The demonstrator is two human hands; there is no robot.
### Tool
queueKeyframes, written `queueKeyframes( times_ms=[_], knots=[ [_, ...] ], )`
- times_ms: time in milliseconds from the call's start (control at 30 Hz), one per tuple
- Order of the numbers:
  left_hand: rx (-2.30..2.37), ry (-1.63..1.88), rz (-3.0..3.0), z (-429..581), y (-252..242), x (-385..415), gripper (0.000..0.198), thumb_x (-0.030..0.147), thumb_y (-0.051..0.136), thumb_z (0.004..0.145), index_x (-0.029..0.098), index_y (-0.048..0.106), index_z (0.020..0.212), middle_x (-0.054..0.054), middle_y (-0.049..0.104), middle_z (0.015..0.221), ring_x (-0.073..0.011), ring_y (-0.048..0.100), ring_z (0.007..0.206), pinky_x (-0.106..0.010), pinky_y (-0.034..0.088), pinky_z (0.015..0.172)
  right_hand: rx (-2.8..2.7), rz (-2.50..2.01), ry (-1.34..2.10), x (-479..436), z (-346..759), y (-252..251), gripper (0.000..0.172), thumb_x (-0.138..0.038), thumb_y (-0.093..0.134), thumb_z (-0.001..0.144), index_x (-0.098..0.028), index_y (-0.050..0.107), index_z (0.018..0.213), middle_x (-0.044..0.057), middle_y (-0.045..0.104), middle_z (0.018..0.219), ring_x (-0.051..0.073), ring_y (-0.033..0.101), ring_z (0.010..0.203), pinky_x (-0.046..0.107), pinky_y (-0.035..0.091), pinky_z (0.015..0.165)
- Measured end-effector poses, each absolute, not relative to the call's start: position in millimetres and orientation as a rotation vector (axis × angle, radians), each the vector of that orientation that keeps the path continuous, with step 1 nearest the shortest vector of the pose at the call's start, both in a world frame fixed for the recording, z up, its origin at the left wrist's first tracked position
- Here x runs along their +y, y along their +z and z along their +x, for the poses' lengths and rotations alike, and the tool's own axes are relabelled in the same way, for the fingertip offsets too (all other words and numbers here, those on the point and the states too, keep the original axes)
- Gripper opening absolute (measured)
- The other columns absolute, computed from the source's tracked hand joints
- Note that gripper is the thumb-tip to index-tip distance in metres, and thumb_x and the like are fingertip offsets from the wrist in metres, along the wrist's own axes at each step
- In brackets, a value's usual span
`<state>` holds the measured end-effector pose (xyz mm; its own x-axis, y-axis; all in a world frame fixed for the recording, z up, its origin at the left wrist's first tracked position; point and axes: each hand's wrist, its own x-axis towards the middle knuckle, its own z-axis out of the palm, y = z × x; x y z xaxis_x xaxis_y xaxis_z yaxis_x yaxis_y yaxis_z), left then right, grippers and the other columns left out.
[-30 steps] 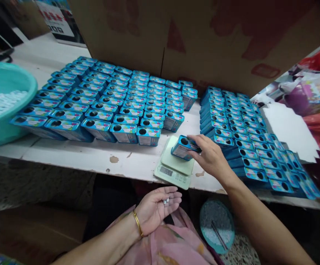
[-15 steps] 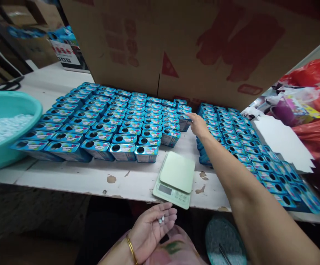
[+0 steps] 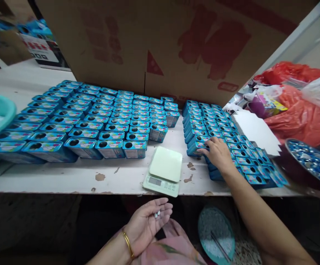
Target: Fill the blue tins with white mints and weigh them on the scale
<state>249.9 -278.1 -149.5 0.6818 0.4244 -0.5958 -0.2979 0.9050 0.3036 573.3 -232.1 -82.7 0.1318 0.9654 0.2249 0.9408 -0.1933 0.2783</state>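
Observation:
My left hand (image 3: 156, 217) is palm up at the table's front edge, fingers loosely stretched, cradling small white candies (image 3: 157, 213). A pale green digital scale (image 3: 165, 165) sits just beyond it with a bare top plate. My right hand (image 3: 217, 152) reaches to the front left part of the right-hand group of blue tins (image 3: 194, 127). Its thumb and fingers are closed around a blue tin (image 3: 198, 145), partly hidden by the fingers. To the left of the scale stand many more blue tins (image 3: 110, 145) in rows, each with a dark round spot on top.
A turquoise basin (image 3: 7, 106) of white candies stands at the left. Behind the tins rises a large cardboard box (image 3: 99, 48). White card sheets (image 3: 251, 129), red plastic bags (image 3: 292, 117) and a bowl of blue wrapped pieces (image 3: 289, 158) lie right. Below is another basin (image 3: 202, 235).
My right hand has left the rear tin in the left group and come nearer and right, onto the right-hand group. The view has shifted rightward. My left hand still holds the candies.

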Motion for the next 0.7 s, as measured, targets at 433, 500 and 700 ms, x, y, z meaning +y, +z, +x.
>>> queueKeyframes(
  times_ms=[433,500,700],
  knots=[
    [0.702,0.43,0.225,245.8,-142.4,-292.9,0.038,0.009,0.054,0.07,0.003,0.05,0.107,-0.022,0.054,0.11,-0.0226,0.055,0.098,-0.031,0.04,0.09,1.549,2.931,0.246,-229.0,542.8,-95.1,0.061,-0.067,0.035,0.072,-0.015,0.044,0.103,0.012,0.059,0.087,0.028,0.055,0.081,0.034,0.039,0.063],
    [0.707,0.432,0.22,245.3,-141.1,-293.5,0.037,0.009,0.054,0.07,0.003,0.051,0.106,-0.021,0.055,0.109,-0.0221,0.055,0.097,-0.031,0.04,0.089,1.749,2.866,0.259,-238.9,544.9,-90.2,0.055,-0.06,0.044,0.07,-0.016,0.045,0.102,0.01,0.058,0.089,0.027,0.053,0.085,0.033,0.039,0.066],
    [0.695,0.416,0.219,248.1,-139.9,-294.5,0.034,0.009,0.053,0.069,0.004,0.052,0.103,-0.02,0.058,0.104,-0.0202,0.058,0.09,-0.03,0.043,0.085,2.518,2.239,0.133,-260.4,530.7,-45.6,0.048,-0.023,0.052,0.066,-0.017,0.041,0.112,0.008,0.054,0.099,0.024,0.046,0.092,0.036,0.037,0.079]
  ],
)
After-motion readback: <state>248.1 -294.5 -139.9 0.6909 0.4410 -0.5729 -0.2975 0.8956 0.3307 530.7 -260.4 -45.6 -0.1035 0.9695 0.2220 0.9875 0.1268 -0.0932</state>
